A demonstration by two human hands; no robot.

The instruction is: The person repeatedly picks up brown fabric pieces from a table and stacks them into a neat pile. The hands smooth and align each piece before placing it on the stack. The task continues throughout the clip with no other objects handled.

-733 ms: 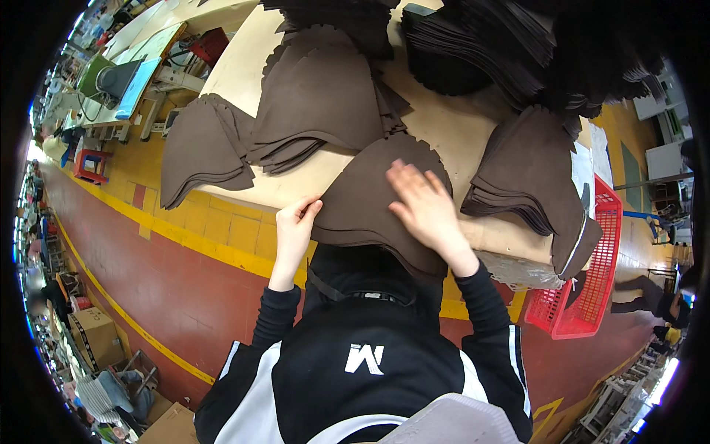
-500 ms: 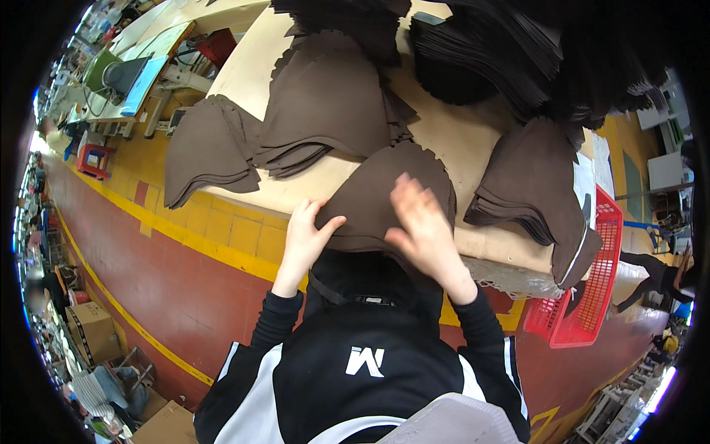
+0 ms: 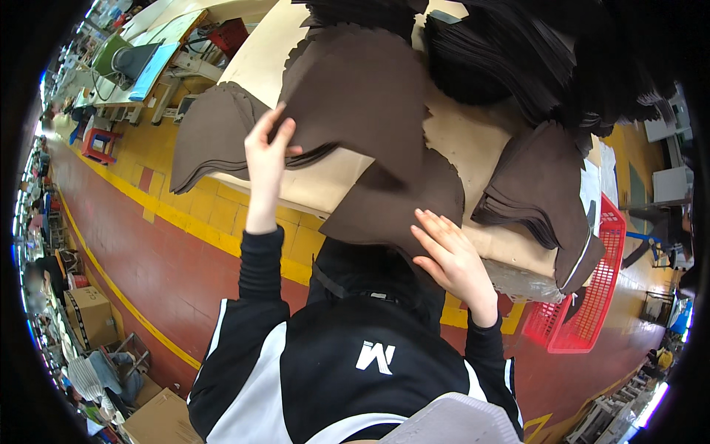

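Note:
My left hand [image 3: 270,152] reaches to the stack at the back left. Its thumb and fingers pinch the left corner of a dark brown cut sheet piece [image 3: 355,96]. That sheet is raised over the stack, its pointed corner blurred and overlapping the front pile. In front of me lies a pile of the same brown pieces [image 3: 392,203], with a rounded, notched far edge. My right hand [image 3: 455,259] is open at the pile's near right side, fingers extended and the fingertips by its edge.
More brown pieces [image 3: 214,133] lie at the table's left, and another stack [image 3: 529,185] at the right. Tall dark stacks [image 3: 488,59] fill the back. A red plastic basket [image 3: 592,296] stands against the right end of the pale table [image 3: 458,137].
My left hand has moved from the front pile up and left to the back stack and lifted a sheet's corner. My right hand has shifted toward me and right.

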